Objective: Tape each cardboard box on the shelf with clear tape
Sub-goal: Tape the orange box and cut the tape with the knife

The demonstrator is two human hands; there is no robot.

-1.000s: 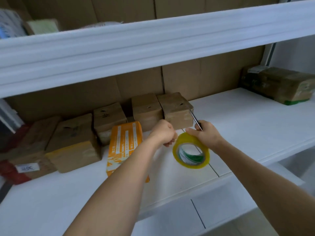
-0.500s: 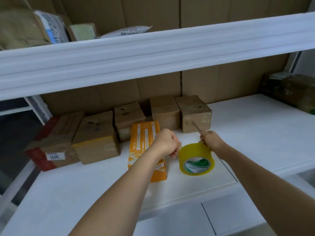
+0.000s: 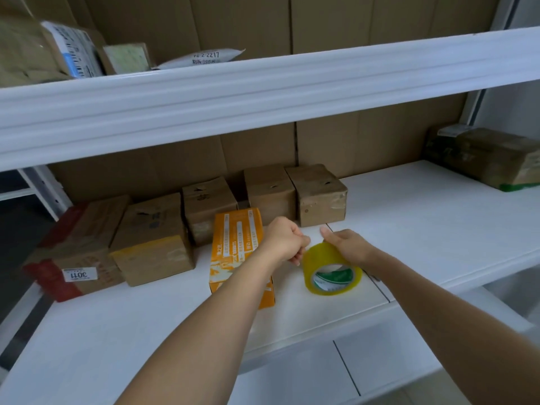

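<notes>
Tape roll (image 3: 332,270) stands on shelf (image 3: 423,229), both hands' fingers (image 3: 296,257) touching it.

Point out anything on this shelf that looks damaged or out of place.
The brown cardboard boxes along the back have small torn holes in their tops. The orange box lies forward of that row, out of line. Nothing is spilled.

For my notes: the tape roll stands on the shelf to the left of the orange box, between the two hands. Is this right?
Not quite. In the head view the tape roll stands on the shelf to the right of the orange box, between the left hand and right hand.
</notes>
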